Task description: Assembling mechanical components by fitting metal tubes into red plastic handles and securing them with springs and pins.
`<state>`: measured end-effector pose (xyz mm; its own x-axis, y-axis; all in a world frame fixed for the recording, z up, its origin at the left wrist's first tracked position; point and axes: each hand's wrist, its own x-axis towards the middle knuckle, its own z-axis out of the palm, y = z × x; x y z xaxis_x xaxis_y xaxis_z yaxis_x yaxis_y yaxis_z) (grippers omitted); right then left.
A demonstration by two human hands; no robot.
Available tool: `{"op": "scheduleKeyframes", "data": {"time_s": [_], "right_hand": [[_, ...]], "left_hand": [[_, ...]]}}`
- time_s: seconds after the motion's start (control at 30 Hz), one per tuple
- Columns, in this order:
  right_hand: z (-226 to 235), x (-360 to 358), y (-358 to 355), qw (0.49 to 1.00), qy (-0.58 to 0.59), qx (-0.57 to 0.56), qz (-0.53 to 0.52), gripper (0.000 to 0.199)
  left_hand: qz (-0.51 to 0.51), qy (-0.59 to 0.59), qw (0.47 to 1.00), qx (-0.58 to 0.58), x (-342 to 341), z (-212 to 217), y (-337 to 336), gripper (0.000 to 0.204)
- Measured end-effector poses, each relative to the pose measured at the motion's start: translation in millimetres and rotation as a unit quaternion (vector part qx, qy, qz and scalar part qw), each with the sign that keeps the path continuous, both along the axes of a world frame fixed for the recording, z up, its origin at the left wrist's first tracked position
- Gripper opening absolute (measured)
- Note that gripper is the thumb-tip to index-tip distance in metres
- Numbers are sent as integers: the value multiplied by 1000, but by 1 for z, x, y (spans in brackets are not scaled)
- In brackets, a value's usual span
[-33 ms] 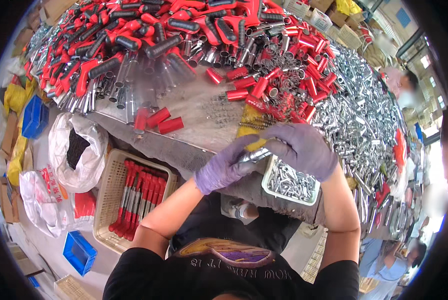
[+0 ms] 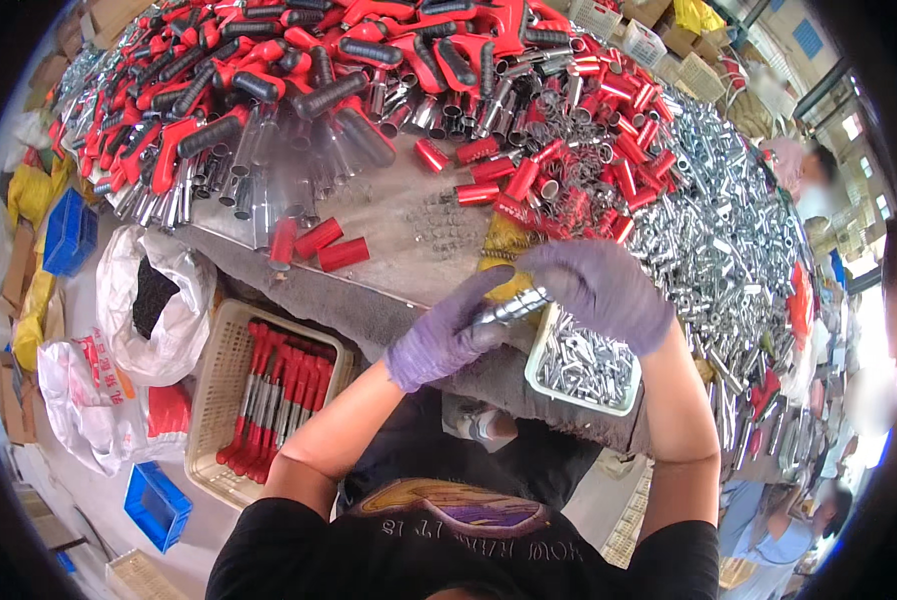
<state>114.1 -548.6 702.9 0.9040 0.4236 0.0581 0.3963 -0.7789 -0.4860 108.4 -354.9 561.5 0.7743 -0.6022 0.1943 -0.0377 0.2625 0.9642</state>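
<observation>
In purple gloves, my two hands meet over the bench's near edge. My left hand (image 2: 444,342) is closed around a shiny, stepped metal cylinder (image 2: 518,306), which tilts up toward the right. Curled over its upper end, the fingers of my right hand (image 2: 609,292) grip it; the fingertips are partly hidden. Just below the right hand, a pale tray (image 2: 624,406) holds many small silver parts. Beyond the hands lie a yellow cloth-like piece (image 2: 499,243), loose springs (image 2: 444,215) and red metal sleeves (image 2: 522,178).
Red-and-black handles (image 2: 259,85) with metal tubes are heaped across the far bench. Silver fittings (image 2: 714,240) pile up on the right. Down left stand a beige crate (image 2: 231,330) of red-handled tools, a white sack (image 2: 119,290) and a blue bin (image 2: 159,505). People are at the right.
My right hand has shifted slightly, and more of the metal cylinder shows between the hands. My left hand stays nearly in place around it.
</observation>
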Motion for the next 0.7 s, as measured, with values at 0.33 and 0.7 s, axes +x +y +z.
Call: {"op": "scheduleKeyframes", "data": {"time_s": [0.33,0.7], "right_hand": [[-127,244,44,857,-225,-237,-398,45],[-10,122,2,947,-25,177,-269,37]], "left_hand": [[198,-111,972,58,11,-14,20,30],[98,120,988,-5,21,-9,38,31]]}}
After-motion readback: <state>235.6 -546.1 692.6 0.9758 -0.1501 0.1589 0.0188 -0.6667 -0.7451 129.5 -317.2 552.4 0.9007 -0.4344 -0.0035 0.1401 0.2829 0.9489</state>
